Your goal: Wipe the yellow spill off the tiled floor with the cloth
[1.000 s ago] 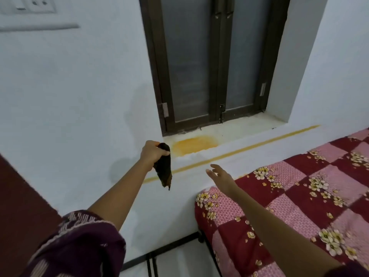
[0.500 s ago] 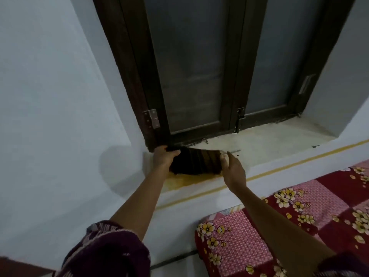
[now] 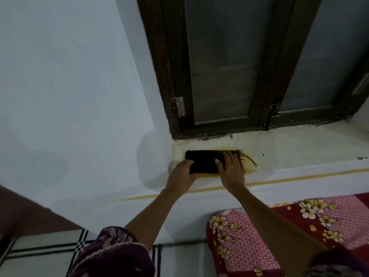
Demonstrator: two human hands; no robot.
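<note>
My left hand (image 3: 180, 174) pinches the dark cloth (image 3: 205, 161) at its near-left edge, thumb on top. My right hand (image 3: 231, 168) presses flat on it, fingers (image 3: 229, 156) spread. The yellow spill (image 3: 248, 167) shows just right of my fingers on the sill (image 3: 289, 148).

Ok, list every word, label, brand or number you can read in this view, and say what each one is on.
None: no readable text shows anywhere in this view.
The dark cloth under the left hand and right hand is plain, with no label showing.
The bedspread carries only a flower pattern.
The window frame, its hinge and the sill bear no markings that can be made out.
</note>
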